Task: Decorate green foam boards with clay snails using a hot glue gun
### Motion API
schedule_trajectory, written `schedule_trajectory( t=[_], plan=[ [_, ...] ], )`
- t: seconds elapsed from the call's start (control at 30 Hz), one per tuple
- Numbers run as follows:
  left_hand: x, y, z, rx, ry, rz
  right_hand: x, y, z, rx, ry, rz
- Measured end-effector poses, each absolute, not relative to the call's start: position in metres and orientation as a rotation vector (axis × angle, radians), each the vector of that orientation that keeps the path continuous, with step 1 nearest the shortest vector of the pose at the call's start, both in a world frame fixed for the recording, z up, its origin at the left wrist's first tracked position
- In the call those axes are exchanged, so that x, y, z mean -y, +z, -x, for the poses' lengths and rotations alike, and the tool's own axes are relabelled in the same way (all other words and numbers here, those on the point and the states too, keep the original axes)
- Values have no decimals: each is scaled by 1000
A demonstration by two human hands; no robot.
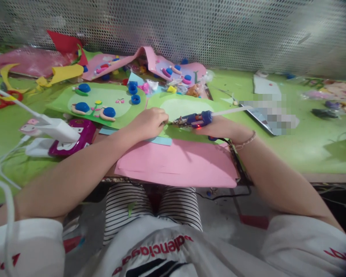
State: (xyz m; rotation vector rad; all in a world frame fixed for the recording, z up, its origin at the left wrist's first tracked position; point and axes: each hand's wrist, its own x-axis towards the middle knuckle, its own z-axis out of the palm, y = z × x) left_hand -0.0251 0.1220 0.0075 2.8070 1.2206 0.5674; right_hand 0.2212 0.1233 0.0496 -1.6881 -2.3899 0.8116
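The gun in the right grip is blue with a red light and a white stick. Beneath it and the left grip the sheet is green with a paler oval; left of them the domes are blue and the socket block purple. Nearer the body than both, the paper is pink and the trousers white with dark stripes.

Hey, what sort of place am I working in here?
Probably a small craft workshop: the right hand holds a blue glue gun, pink sheets lie in front, and a green panel carries raised blue figures.
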Motion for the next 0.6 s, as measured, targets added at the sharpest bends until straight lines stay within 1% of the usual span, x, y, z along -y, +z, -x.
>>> schedule_trajectory(
  t=[0.07, 0.2, 0.33, 0.47, 0.6],
  plan=[
    [-122, 8, 25, -1236, 555, -2809, -122, 53, -215, 2380, 815, 1759],
    [-121, 12, 24, -1291, 529, -2793, -121, 57, -208, 2472, 676, 1563],
    [-119, 15, 23, -1345, 496, -2784, -120, 60, -206, 2519, 645, 1576],
    [-118, 16, 22, -1351, 460, -2784, -119, 62, -206, 2550, 668, 1526],
    [-118, 17, 23, -1369, 466, -2762, -119, 60, -207, 2456, 749, 1595]
  ],
)
